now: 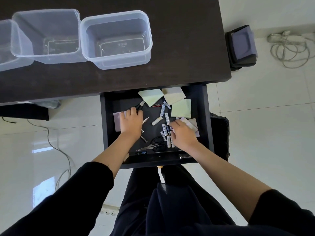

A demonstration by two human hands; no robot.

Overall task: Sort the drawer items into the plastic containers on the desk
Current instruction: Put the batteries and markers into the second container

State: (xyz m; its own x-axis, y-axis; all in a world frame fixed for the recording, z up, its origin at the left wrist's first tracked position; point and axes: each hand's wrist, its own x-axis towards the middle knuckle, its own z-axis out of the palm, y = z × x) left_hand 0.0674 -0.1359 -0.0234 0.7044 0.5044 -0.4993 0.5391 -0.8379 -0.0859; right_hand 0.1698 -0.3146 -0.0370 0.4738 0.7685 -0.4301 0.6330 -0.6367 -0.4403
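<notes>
The open dark drawer point(104, 126) under the desk holds several batteries point(162, 110), sticky-note pads point(181, 109) and a pair of black-handled scissors point(154, 144). My left hand point(131, 123) lies over a pale pad point(117, 122), fingers curled at the black handle of small scissors point(140, 106); a second blade point(145, 120) pokes out beside the hand. My right hand point(183, 133) pinches a cluster of batteries point(168, 128) and covers another pad point(193, 124). Three clear plastic containers point(114, 13) point(46, 11) point(9, 23) stand empty on the desk.
The dark desk point(179, 57) stretches beyond the drawer. On the white tiled floor lie a black case point(242, 46), a coil of cable point(289, 51) at the right and another cable point(51, 143) at the left. A black bag point(220, 132) stands next to the drawer.
</notes>
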